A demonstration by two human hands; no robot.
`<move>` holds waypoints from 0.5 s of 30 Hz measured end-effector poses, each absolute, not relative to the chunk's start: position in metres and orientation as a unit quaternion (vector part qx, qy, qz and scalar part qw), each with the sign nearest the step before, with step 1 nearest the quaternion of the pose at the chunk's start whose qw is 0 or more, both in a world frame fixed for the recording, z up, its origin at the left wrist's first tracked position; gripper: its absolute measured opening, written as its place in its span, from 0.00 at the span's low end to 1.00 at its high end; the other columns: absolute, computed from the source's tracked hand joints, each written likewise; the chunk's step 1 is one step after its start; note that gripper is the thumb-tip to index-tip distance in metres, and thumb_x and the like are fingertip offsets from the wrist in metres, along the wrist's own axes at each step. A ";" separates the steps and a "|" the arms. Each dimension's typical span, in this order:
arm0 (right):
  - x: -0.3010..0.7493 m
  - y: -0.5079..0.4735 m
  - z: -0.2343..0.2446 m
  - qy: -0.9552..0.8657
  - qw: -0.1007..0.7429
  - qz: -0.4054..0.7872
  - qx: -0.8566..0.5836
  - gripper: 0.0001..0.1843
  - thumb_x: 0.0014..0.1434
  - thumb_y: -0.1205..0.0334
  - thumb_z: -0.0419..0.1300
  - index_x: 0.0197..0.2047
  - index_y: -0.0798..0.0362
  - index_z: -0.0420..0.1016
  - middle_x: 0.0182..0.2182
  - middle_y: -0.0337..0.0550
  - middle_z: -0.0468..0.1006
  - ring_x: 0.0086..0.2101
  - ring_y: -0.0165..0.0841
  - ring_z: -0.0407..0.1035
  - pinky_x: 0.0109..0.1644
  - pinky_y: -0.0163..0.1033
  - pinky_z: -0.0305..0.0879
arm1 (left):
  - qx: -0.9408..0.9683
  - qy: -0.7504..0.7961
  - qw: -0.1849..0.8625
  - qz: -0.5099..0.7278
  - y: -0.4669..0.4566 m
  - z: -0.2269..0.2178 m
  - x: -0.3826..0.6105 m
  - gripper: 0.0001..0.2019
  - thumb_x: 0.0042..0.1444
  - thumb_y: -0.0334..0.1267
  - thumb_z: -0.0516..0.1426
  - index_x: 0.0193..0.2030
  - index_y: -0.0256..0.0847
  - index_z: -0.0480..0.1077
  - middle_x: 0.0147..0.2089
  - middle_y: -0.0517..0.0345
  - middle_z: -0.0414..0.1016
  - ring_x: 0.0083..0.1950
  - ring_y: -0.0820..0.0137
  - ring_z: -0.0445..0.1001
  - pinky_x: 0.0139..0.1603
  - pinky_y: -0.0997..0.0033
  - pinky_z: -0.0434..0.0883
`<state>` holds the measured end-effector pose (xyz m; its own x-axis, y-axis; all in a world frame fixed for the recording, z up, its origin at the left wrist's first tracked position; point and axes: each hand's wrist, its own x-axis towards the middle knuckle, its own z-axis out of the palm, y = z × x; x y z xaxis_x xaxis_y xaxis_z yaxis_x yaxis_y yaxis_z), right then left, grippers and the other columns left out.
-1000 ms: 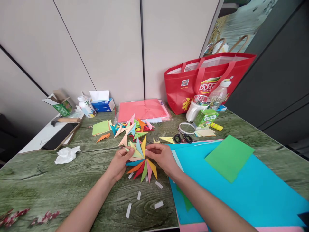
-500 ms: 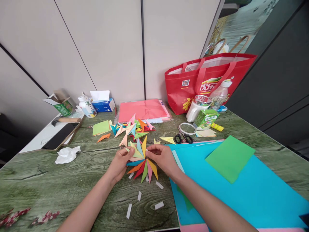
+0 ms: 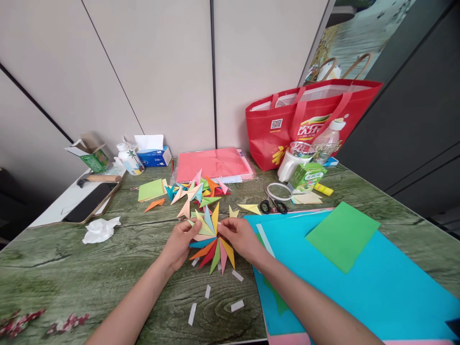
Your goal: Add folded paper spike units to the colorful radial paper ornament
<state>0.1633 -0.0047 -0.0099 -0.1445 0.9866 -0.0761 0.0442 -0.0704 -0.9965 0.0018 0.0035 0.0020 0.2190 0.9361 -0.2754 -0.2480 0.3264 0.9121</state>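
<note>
A fan-shaped wheel of folded paper points (image 3: 215,251) in many colours is held up just over the table. My left hand (image 3: 183,242) pinches its left side, thumb on the pale yellow points. My right hand (image 3: 239,235) is closed at the upper right of the wheel's centre, fingertips on a yellow point; the fingertips partly hide what they grip. Beyond the wheel lies a heap of loose folded paper pieces (image 3: 196,191). Several white paper strips (image 3: 237,305) are scattered on the table below it.
Blue paper sheets (image 3: 323,297) with a green square (image 3: 343,237) cover the right side. Scissors (image 3: 273,203), a tape roll (image 3: 279,191), a white mug (image 3: 287,165) and a red bag (image 3: 266,139) stand beyond. At left are a crumpled tissue (image 3: 101,230) and a phone (image 3: 89,202).
Both hands stay in nearly the same place on the paper wheel. The fingertips of my right hand have shifted slightly, and the wheel has moved a touch.
</note>
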 end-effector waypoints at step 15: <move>0.162 -0.006 -0.005 -0.482 0.453 0.592 -0.461 0.15 0.46 0.49 0.61 0.28 0.53 0.71 0.26 0.40 0.77 0.29 0.34 0.72 0.34 0.37 0.68 | 0.369 0.479 0.675 0.422 0.003 0.005 0.002 0.15 0.36 0.45 0.65 0.25 0.34 0.73 0.22 0.57 0.75 0.24 0.73 0.70 0.27 0.74 0.67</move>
